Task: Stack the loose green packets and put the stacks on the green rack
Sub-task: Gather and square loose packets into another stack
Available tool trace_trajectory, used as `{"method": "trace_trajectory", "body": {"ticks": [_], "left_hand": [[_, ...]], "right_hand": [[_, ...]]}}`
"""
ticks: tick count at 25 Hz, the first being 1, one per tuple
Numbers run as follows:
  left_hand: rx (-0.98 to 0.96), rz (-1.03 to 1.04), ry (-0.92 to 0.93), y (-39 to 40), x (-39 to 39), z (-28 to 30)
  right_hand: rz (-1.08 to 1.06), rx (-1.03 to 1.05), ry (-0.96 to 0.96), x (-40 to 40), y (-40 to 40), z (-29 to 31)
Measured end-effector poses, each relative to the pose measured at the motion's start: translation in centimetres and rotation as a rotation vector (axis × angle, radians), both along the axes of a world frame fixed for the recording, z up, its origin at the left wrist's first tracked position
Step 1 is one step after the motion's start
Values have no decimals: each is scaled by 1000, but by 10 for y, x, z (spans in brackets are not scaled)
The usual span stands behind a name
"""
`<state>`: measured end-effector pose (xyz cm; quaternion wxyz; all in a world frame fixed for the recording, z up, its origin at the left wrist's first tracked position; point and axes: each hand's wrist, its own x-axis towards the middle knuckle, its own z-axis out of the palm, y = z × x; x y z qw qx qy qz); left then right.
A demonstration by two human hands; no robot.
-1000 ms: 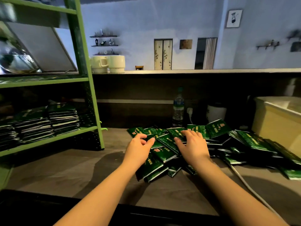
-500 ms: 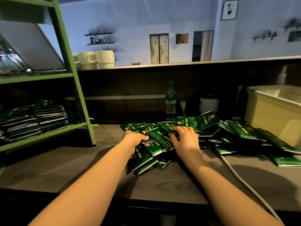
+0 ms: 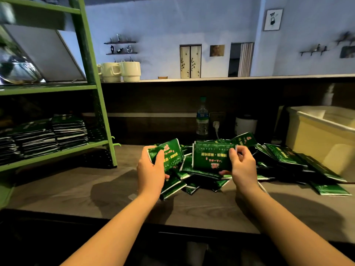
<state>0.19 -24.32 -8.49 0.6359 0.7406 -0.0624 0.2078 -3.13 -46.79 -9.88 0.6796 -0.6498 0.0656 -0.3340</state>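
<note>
- Left hand (image 3: 150, 170) grips a green packet (image 3: 170, 156), thumb curled over its face, raised above the pile's 9 o'clock edge.
- Right hand (image 3: 242, 167) pinches a second packet (image 3: 210, 157) by its 3 o'clock end, face toward the person.
- Loose pile of packets (image 3: 276, 160) sprawls on the wooden counter (image 3: 76, 187), running toward 3 o'clock beside a cream bin (image 3: 322, 139).
- Green rack (image 3: 96, 93) stands at 9 o'clock; stacked packets (image 3: 69, 132) sit on its lower shelf.
- Water bottle (image 3: 202, 117) upright behind the pile, 12 o'clock.

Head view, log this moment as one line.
left hand: holds green packet | right hand: holds packet | pile: loose | green rack: stacks
</note>
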Motion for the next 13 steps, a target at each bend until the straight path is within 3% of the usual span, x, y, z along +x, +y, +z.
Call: {"method": "trace_trajectory", "body": {"ticks": [4, 8, 10, 13], "left_hand": [[-220, -79, -121, -10, -26, -19], [-349, -159, -67, -16, -36, -23], [-299, -328, 65, -21, -35, -24], [-34, -543, 300, -21, -27, -26]], "right_hand": [[181, 315, 28, -12, -10, -17], [140, 306, 101, -12, -9, -20], [90, 319, 86, -12, -11, -20], [69, 365, 13, -16, -16, -19]]}}
